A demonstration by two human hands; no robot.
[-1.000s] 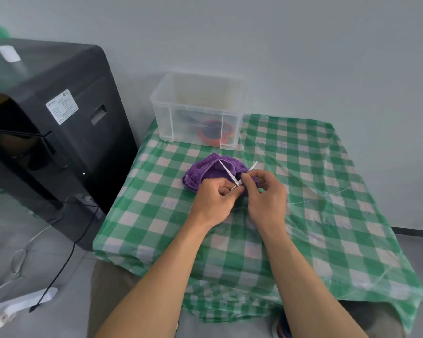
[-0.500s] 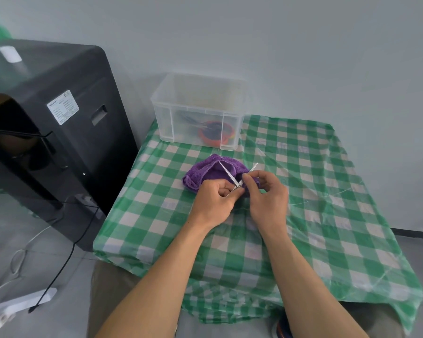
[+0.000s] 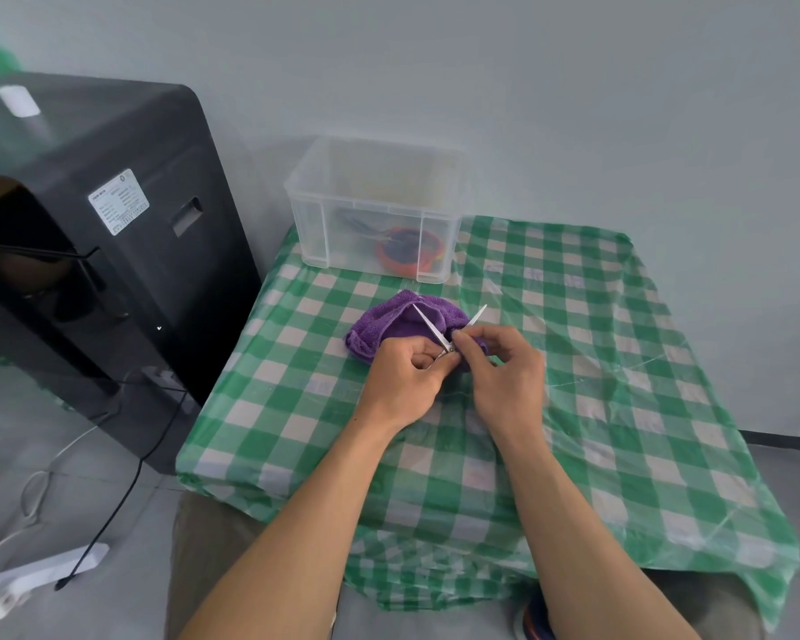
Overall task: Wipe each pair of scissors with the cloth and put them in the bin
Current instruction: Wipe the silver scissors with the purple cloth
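Hands meet over a green-checked table [image 3: 596,362], working a small pair of scissors [image 3: 430,327] held just above a purple cloth [image 3: 379,325]. The left hand [image 3: 407,376] has its fingers curled round the handle end, which is hidden in the grip. The right hand [image 3: 504,371] pinches the scissors near the pivot with thumb and forefinger, its other fingers loosely bent. The blades stand spread in a V, one pointing to 11 o'clock across the cloth, the other to 1 o'clock.

The cloth lies bunched on the table at 11 o'clock from the hands, its near edge under the fingers. A clear bin [image 3: 315,233] sits at the table's 11 o'clock corner, against the wall; an orange-handled pair [image 3: 403,251] shows through its side, with other dark items too blurred to tell.

A black machine [image 3: 112,200] stands at 9 o'clock beside the table, with a white power strip [image 3: 33,579] on the floor at 8 o'clock.
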